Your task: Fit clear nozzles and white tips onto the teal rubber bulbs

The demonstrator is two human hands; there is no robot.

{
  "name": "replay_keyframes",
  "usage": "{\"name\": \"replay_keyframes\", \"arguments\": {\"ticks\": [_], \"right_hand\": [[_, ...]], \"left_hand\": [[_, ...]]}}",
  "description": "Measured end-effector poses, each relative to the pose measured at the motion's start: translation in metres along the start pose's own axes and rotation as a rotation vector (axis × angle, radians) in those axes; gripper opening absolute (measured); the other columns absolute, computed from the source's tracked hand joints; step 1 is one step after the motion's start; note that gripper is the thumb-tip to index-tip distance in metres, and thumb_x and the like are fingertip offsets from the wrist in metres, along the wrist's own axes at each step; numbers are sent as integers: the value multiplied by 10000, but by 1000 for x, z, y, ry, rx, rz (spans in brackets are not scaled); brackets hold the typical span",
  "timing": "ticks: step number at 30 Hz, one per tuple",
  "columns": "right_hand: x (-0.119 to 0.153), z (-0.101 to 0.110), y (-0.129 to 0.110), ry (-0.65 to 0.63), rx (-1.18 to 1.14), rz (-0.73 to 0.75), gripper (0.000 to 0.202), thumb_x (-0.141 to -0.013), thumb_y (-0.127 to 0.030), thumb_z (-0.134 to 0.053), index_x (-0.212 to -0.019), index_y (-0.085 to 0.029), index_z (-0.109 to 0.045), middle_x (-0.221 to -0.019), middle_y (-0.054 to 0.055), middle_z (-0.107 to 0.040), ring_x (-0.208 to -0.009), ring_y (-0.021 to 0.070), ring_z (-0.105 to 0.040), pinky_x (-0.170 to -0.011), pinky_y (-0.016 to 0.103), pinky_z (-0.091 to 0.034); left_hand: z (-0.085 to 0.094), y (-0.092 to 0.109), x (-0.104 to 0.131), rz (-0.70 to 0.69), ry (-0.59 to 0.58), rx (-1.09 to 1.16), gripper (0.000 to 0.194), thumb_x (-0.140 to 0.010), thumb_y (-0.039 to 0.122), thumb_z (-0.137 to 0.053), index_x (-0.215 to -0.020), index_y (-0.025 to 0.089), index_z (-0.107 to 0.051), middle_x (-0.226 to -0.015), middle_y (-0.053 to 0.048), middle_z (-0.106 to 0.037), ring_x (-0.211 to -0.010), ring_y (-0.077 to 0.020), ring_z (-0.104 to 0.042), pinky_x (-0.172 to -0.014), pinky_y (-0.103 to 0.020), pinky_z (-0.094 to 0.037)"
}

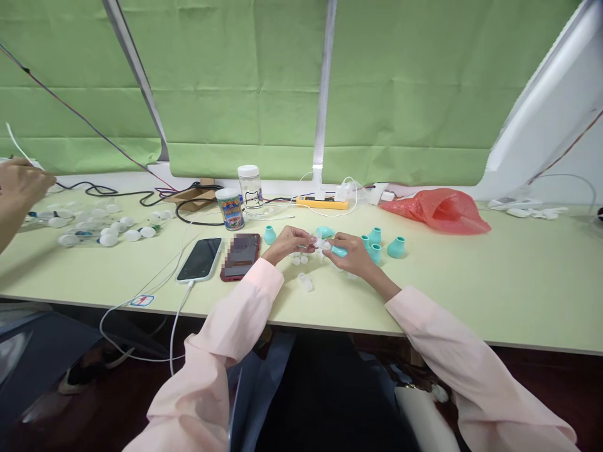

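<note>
My left hand [291, 242] pinches a small translucent white plastic piece [320, 242] between its fingertips. Close by, my right hand [354, 251] is closed around a teal rubber bulb [339, 251], whose end meets the white piece; whether the two are joined I cannot tell. Beyond my fingers a teal bulb [325, 231] lies on its side, and another teal bulb [269, 235] stands left of them. Several more teal bulbs [396, 247] stand right of my right hand. Small white parts [299, 258] lie under my hands, with a clear plastic piece [306, 282] nearer the front edge.
Left of my hands lie a red-cased phone [241, 256] and a white-cased phone [200, 258] on a cable. Behind stand a printed can [230, 210], a clear jar [250, 188] and a yellow power strip [322, 203]. A red bag [438, 210] lies right; another person's hand [23, 185] is left.
</note>
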State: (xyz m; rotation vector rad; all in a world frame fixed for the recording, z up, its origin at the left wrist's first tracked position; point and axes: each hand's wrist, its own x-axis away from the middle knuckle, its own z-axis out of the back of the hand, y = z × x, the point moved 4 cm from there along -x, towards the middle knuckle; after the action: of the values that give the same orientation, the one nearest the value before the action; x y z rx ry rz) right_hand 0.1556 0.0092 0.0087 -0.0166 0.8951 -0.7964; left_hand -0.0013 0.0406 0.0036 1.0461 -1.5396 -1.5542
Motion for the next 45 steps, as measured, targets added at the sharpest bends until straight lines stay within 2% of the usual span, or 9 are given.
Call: {"name": "replay_keyframes", "arguments": {"ticks": [3,8,14,21,29,35,40,42,45], "right_hand": [[1,-1,-1,2,32,9,233,-677,-344,-549,-843,-218,-655,-723,45,-578,-609,144,-508,-569,258,-370],[0,-1,-2,97,-84,-65,225,-693,-364,-530,-785,-201,-655,-680,41,-562,-617,149,-511,-584,260,-383],[-1,-6,-1,77,-272,-133,228,-676,-396,-555,-648,-180,-623,-602,18,-534,-573,139,-495,-571,256,-379],[-2,-4,-6,46,-344,-207,326,-671,-455,-546,-526,-164,-573,-514,1,-476,-519,117,-446,-529,241,-355],[-4,-2,-7,36,-385,-210,330,-679,-458,-540,-574,-151,-602,-499,-6,-471,-514,108,-436,-531,234,-351],[-7,4,-8,49,-349,-187,280,-691,-403,-539,-570,-152,-562,-534,-10,-467,-542,103,-430,-544,223,-343],[-12,22,-5,206,-341,-198,256,-702,-394,-525,-621,-150,-529,-574,-18,-454,-553,92,-413,-541,210,-340],[-13,35,3,320,-329,-222,248,-733,-397,-486,-678,-157,-518,-604,-18,-462,-570,92,-420,-557,209,-348],[-14,60,24,564,-262,-238,238,-781,-397,-409,-781,-171,-485,-680,-12,-469,-634,99,-441,-608,219,-367]], "left_hand": [[-2,-1,0,11,-34,1,302,-506,307,-715,-661,65,-622,-586,-69,-612,-565,-136,-585,-691,-330,-484],[-6,-1,1,-82,34,123,293,-518,308,-710,-653,72,-603,-634,-60,-621,-588,-141,-600,-724,-343,-476],[-9,-3,1,-81,59,123,305,-522,319,-708,-649,67,-594,-623,-56,-618,-575,-126,-592,-725,-338,-471],[-12,-3,1,-91,68,76,321,-551,365,-679,-623,72,-571,-624,-67,-621,-579,-119,-584,-676,-298,-475],[-16,-1,5,-95,91,30,346,-568,410,-651,-629,84,-554,-636,-57,-624,-568,-104,-569,-657,-299,-480],[-22,5,7,-218,188,35,375,-606,456,-602,-632,84,-568,-562,-35,-583,-536,-97,-541,-626,-290,-478],[-16,3,4,-237,260,-52,512,-712,543,-407,-819,83,-604,-583,-55,-595,-525,-104,-539,-581,-261,-452],[-12,2,3,-269,319,-232,492,-739,509,-378,-812,84,-615,-588,-55,-597,-526,-105,-530,-570,-246,-437],[-11,1,2,-338,393,-650,354,-737,392,-423,-766,110,-637,-614,-42,-604,-569,-112,-527,-599,-238,-420]]}}
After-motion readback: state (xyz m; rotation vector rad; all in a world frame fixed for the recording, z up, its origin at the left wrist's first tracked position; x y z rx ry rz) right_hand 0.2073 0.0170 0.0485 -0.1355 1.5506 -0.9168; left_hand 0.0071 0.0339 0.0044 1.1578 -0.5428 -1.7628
